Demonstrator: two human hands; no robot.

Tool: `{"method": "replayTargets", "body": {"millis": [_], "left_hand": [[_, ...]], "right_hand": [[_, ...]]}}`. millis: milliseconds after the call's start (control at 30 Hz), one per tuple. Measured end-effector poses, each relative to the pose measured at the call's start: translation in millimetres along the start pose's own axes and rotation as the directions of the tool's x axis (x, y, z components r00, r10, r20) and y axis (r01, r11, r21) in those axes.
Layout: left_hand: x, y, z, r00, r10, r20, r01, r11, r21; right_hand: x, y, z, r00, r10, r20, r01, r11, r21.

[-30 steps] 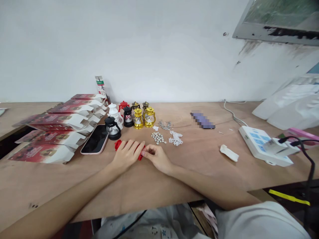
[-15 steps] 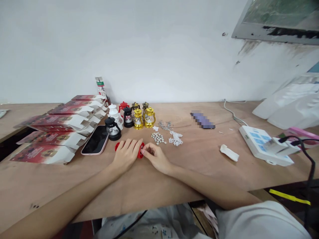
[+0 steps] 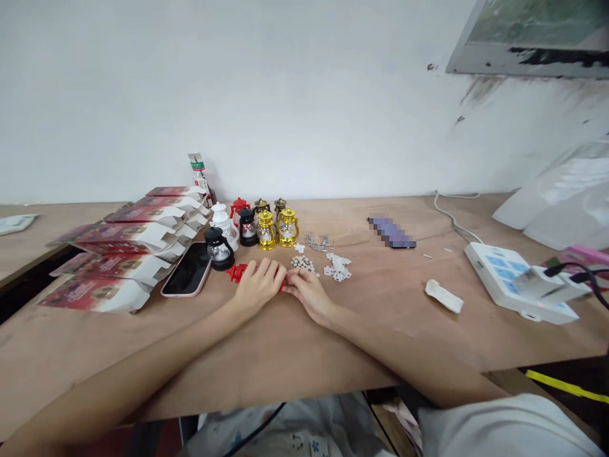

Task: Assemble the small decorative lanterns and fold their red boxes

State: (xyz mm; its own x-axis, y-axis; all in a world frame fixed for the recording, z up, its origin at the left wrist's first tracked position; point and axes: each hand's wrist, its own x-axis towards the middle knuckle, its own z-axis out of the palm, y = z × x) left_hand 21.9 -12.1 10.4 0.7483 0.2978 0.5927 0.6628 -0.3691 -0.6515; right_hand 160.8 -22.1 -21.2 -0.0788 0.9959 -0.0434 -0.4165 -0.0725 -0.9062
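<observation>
A small red lantern (image 3: 236,272) lies on its side under my left hand (image 3: 259,284), which is wrapped over its middle. Its top end sticks out to the left of my fingers. My right hand (image 3: 307,292) is closed at the other end, fingertips against the lantern's red base; whether they pinch a small part is hidden. Just beyond my hands are a pile of button cells (image 3: 303,262), white plastic pieces (image 3: 337,267) and small metal parts (image 3: 320,242). Several upright lanterns in black (image 3: 219,249), white (image 3: 222,225), gold (image 3: 287,227), red and bronze stand behind.
To the left are a phone (image 3: 187,270) with a pink edge and a row of red printed boxes (image 3: 104,289) with open flaps. On the right lie a crumpled white wrapper (image 3: 444,296), a dark phone-like object (image 3: 392,232) and a white power strip (image 3: 516,279) with plugged chargers.
Both hands have shifted slightly right with the red lantern, and more of its top end now shows at the left. The view has turned a little.
</observation>
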Motion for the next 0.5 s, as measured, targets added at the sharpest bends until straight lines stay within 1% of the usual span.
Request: {"method": "replayTargets", "body": {"millis": [100, 233, 333, 400, 500], "left_hand": [[16.8, 0.4, 4.5, 0.991, 0.131, 0.040, -0.129, 0.991, -0.042], [37.9, -2.3, 8.2, 0.945, 0.306, 0.118, -0.291, 0.948, -0.127], [46.7, -6.0, 9.5, 0.914, 0.390, 0.111, -0.369, 0.914, -0.167], [49.8, -9.3, 9.6, 0.900, 0.427, 0.089, -0.409, 0.897, -0.169], [53.7, -16.1, 8.6, 0.883, 0.469, 0.018, -0.463, 0.876, -0.133]], "right_hand": [[7.2, -4.6, -5.6, 0.998, 0.067, 0.004, -0.067, 0.992, 0.104], [14.3, -9.7, -10.5, 0.992, 0.107, -0.072, -0.094, 0.982, 0.161], [17.5, -10.2, -12.5, 0.984, 0.139, -0.106, -0.118, 0.976, 0.182], [19.5, -8.4, -14.0, 0.988, 0.115, -0.101, -0.099, 0.983, 0.156], [23.3, -4.2, -17.5, 0.998, -0.009, -0.064, 0.011, 0.999, 0.034]]}}
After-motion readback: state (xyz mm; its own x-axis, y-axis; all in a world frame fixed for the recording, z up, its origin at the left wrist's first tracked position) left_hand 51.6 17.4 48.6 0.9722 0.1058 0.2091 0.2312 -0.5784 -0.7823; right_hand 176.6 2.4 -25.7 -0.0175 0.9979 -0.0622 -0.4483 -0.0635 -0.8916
